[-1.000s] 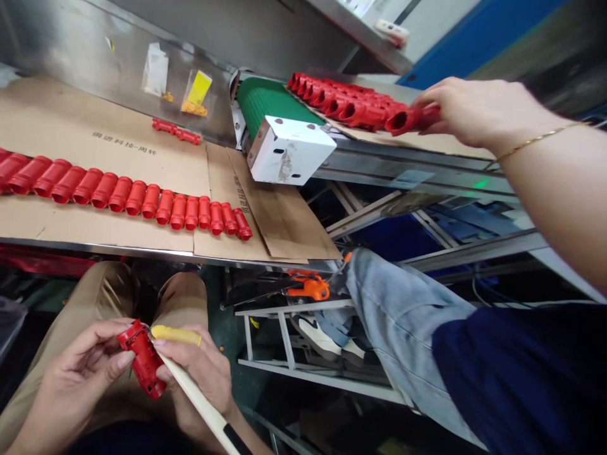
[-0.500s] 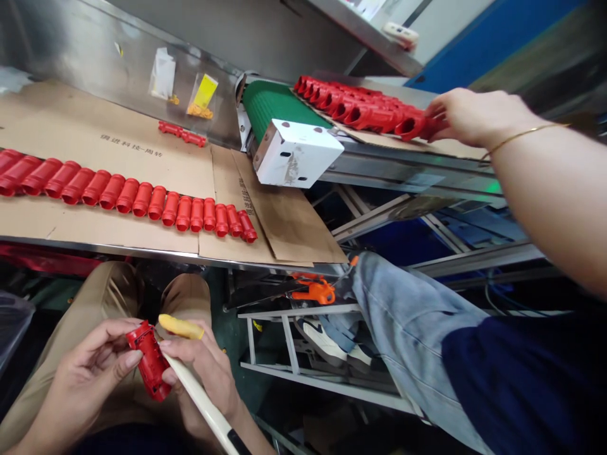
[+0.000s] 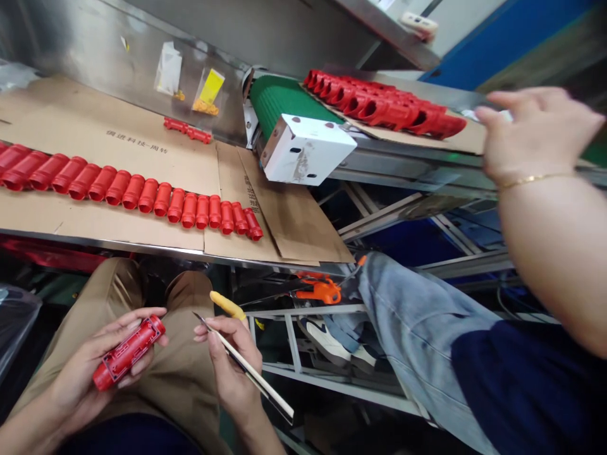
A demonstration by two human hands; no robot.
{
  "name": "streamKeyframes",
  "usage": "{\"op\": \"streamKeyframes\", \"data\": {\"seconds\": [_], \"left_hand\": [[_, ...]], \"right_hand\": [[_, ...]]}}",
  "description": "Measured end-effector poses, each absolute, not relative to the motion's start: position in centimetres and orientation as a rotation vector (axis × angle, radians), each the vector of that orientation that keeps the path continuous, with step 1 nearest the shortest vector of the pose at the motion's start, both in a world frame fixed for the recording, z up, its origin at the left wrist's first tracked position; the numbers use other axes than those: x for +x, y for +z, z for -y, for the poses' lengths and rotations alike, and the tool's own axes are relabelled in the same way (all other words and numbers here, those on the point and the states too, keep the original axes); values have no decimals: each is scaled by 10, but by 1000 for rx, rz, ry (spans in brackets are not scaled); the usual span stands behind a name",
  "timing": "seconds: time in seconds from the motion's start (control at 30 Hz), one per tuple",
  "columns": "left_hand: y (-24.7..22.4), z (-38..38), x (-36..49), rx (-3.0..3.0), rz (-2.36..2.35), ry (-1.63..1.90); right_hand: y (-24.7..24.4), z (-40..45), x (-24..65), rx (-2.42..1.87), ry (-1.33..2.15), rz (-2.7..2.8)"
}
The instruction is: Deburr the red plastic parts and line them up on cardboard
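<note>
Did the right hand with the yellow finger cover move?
Yes, the right hand moved rightward in view, judged against the white metal block.

Cardboard (image 3: 71, 114): row of tubes (image 3: 135, 191) on it, small parts (image 3: 187, 130) behind the row. To the right: belt (image 3: 279, 104), then grouped tubes (image 3: 379, 107) on a sheet (image 3: 467, 144).

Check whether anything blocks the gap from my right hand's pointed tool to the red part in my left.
Nothing visible stands between the pointed tool and the red part; only fingertips of your left hand edge its nearer end.
</note>
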State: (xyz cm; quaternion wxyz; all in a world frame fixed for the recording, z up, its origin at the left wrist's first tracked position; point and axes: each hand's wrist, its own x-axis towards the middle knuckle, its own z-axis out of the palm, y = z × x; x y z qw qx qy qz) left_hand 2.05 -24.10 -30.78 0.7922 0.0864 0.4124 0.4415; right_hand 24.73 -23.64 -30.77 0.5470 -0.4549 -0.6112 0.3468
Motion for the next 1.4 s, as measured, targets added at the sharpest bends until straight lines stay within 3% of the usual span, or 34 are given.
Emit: {"op": "streamKeyframes", "data": {"seconds": [0.43, 0.73, 1.13, 1.4], "left_hand": [[-297, 234, 22, 276, -885, 818], [-279, 240, 24, 573, -1126, 1006], [-284, 239, 29, 463, -1269, 1222], [-293, 244, 25, 539, -1279, 1181]], "right_hand": [[-278, 219, 251, -701, 783, 1929], [-290, 221, 236, -772, 785, 1808], [-287, 223, 237, -765, 750, 1768], [-291, 224, 235, -747, 760, 1823]]}}
